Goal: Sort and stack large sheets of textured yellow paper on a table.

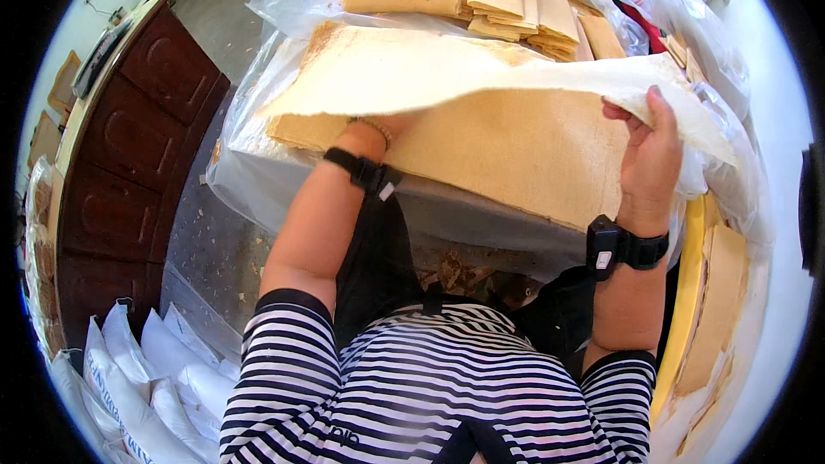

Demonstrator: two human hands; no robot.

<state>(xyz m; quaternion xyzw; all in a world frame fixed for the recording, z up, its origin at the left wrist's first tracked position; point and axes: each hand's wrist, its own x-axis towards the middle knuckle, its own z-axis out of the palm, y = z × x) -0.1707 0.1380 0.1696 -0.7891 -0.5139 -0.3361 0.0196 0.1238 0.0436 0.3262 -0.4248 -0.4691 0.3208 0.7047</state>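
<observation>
A large pale, thin sheet [412, 71], perhaps wood veneer or dried sheet stock, is raised and bowed above a tan stack of like sheets [515, 148]. At its near right corner, my right hand [648, 135] pinches the edge between thumb and fingers. My left hand [393, 125] reaches in under the raised sheet, over the left part of the stack. Its fingers are hidden by the sheet, so their pose does not show. Both wrists wear black straps with small devices.
Behind the sheet lie piles of smaller cut pieces [503, 0]. Clear plastic film [283, 0] drapes the work surface. A dark wooden cabinet [129, 142] stands left, with white sacks [148, 374] below it. Tan sheets [715, 296] lean at the right beside a yellow edge [683, 309].
</observation>
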